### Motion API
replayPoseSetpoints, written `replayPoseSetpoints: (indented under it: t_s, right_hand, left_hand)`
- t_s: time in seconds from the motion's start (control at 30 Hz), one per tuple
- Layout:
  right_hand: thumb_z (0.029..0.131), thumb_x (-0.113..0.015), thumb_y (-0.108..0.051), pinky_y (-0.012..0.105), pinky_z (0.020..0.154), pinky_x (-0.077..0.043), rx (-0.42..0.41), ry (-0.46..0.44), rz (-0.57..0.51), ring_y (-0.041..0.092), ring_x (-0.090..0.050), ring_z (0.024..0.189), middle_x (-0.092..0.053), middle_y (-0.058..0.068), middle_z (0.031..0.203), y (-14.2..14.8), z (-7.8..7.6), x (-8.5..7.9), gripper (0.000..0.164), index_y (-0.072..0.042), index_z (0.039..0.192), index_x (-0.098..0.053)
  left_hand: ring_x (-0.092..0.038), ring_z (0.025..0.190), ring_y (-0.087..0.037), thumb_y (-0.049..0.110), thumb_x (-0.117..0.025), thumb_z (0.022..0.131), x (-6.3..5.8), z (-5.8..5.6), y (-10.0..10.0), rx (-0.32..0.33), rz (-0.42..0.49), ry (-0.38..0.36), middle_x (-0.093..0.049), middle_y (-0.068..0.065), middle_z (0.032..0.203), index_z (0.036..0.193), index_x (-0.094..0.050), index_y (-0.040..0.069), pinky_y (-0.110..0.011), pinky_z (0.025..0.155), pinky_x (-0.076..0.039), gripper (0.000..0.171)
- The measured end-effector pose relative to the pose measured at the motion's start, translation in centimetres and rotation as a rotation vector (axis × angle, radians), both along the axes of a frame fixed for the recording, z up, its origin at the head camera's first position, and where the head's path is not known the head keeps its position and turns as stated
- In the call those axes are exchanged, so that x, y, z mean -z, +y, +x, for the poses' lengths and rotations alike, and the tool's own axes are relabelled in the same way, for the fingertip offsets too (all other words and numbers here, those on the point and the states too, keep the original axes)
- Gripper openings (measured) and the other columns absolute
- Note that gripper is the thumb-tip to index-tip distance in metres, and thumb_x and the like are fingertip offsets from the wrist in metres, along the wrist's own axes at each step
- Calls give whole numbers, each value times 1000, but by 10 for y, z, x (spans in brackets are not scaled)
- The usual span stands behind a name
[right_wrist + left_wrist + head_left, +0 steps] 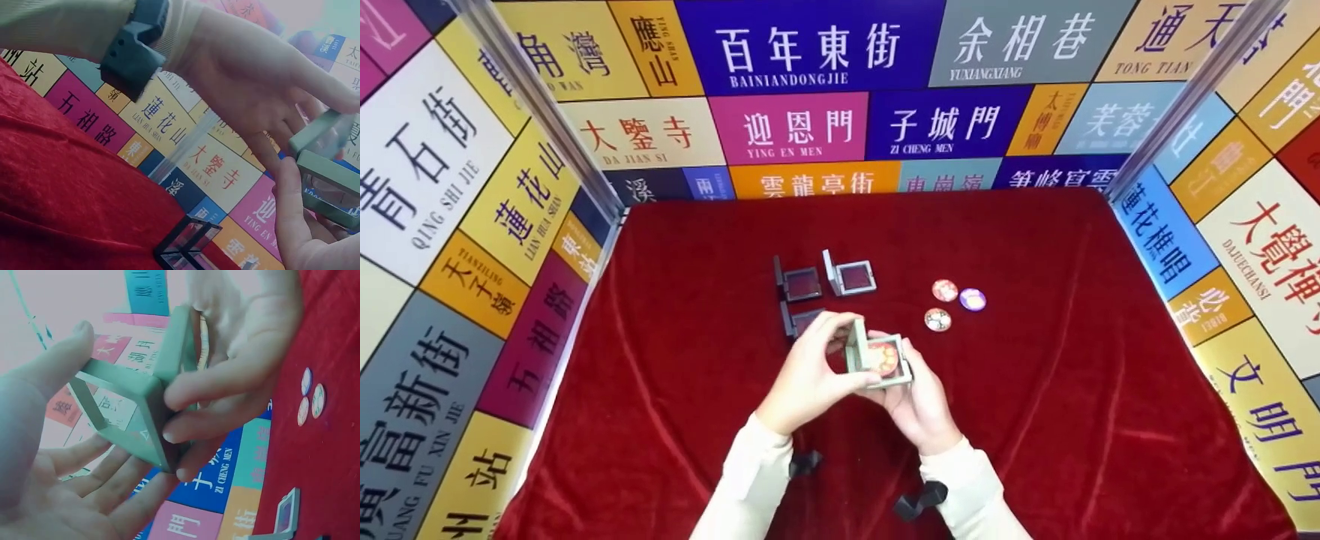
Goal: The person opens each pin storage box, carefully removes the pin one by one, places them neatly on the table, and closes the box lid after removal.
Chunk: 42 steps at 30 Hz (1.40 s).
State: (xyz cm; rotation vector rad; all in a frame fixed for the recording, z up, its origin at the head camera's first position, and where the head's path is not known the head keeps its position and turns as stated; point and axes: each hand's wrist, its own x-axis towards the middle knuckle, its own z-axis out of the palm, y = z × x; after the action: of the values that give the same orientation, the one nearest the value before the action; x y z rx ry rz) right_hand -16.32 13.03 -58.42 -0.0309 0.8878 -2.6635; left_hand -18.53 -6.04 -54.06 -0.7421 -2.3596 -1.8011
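Note:
A small green square display case (851, 356) is held between both hands, its hinged frame halves swung apart. A round orange-red badge (883, 360) lies in the half on the right; in the left wrist view only its edge (203, 343) shows. My left hand (814, 379) grips the raised half on the left, thumb (59, 363) along one edge and fingers beneath. My right hand (919, 405) holds the other half from the right and below, its fingertips (183, 391) pressing at the hinge side.
Beyond the left hand stand a black display case (801, 283), a silver-grey one (855, 277) and a dark one (802, 322) partly hidden by that hand, all with lids raised. Three round badges (945, 289) lie to the right on the red cloth (1035, 360). Printed panels (810, 45) border the table.

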Motion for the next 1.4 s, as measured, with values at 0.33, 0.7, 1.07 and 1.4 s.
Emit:
replayPoseSetpoints:
  t_s: [0.33,0.7,1.07,1.4]
  right_hand:
    - [121,-32,-27,50,92,-61,66,25,62,32,-73,113,-64,21,138,7,-8,2,42,-7,147,-58]
    - [93,-87,-7,39,112,-47,365,1017,1310,27,-60,131,-67,7,141,35,-19,-18,49,-11,140,-73]
    - [89,-90,-17,43,100,-52,261,1304,1559,23,-63,114,-71,2,121,39,-33,-26,36,-10,123,-80]
    - [86,-88,-12,42,111,-44,478,1241,1401,33,-62,119,-70,10,122,67,-44,-48,38,-7,123,-79]
  left_hand:
    - [-52,136,-46,-4,-86,90,15,0,-4,83,317,-109,-52,-30,139,148,-52,9,-47,114,-47,69]
    - [-52,138,-40,-5,-87,89,28,-3,-11,45,272,-133,-55,-21,142,152,-52,5,-44,116,-45,73]
    - [-53,141,-32,-6,-85,88,38,-4,-9,50,314,-174,-55,-19,141,152,-51,2,-44,116,-44,72]
    - [-52,144,-41,-12,-87,84,50,-41,1,38,252,-224,-50,-28,148,150,-48,-5,-36,118,-42,77]
